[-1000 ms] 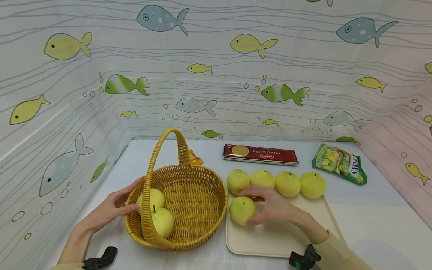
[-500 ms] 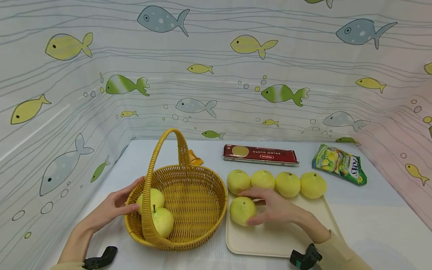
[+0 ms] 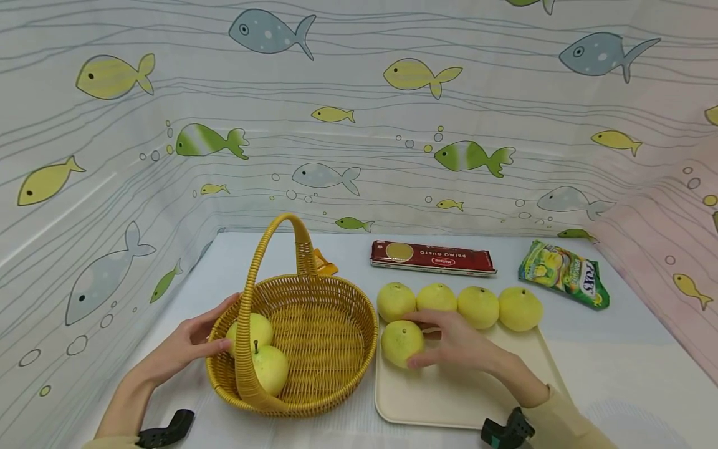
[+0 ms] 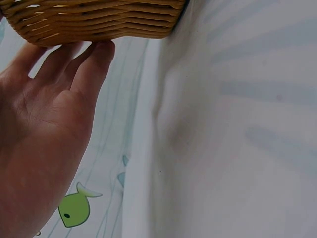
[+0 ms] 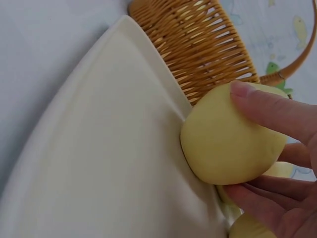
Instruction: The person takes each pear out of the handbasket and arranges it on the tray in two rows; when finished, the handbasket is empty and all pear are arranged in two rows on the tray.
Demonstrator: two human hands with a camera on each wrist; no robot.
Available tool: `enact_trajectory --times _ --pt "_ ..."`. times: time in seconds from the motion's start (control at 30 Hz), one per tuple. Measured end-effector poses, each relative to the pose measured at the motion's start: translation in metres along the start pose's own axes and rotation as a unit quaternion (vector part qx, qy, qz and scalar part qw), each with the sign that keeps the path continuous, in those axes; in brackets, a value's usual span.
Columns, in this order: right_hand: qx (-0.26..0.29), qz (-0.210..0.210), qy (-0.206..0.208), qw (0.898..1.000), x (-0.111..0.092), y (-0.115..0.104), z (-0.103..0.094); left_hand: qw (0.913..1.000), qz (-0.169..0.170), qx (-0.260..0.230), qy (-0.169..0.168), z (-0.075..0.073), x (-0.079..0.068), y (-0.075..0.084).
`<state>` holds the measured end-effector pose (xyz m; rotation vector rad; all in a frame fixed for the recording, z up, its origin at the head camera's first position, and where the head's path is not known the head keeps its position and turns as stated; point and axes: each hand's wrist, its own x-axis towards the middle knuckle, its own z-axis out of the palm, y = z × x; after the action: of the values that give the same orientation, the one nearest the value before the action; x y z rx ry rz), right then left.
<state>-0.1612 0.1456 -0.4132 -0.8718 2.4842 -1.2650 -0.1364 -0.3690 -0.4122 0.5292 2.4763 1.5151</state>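
The grip of the right hand [image 3: 457,343] pinches a pale-yellow fruit [image 3: 402,344] between thumb and fingers, at 10 o'clock on the tray [image 3: 432,402]; whether it is fully clear of the tray is hard to tell. Even, light pressure from opposite sides probably serves best, and any lift should go straight up past the neighbours at 12 o'clock. The left hand [image 3: 187,346] pinches the wicker basket [image 3: 367,355] by its 9 o'clock rim, which should steady it. Inside sit two fruits [image 3: 271,372], at 8 and 9 o'clock; four more fruits [image 3: 478,307] line the tray's 12 o'clock edge.
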Motion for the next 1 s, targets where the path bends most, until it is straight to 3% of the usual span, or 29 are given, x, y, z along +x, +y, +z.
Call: enact_trajectory --times 0.27,0.6,1.0 --pt "0.001 0.009 -0.013 1.000 -0.0015 -0.0019 -0.0044 1.0000 0.002 -0.006 -0.002 0.0003 0.0002 -0.0012" --pt "-0.010 0.022 0.017 1.000 0.0003 -0.0020 -0.0017 1.0000 0.006 -0.004 -0.002 -0.0007 0.0001 -0.0019" --pt "-0.028 0.021 0.020 0.999 -0.0010 -0.0045 -0.0015 1.0000 0.004 -0.002 -0.002 -0.0005 -0.0001 -0.0018"
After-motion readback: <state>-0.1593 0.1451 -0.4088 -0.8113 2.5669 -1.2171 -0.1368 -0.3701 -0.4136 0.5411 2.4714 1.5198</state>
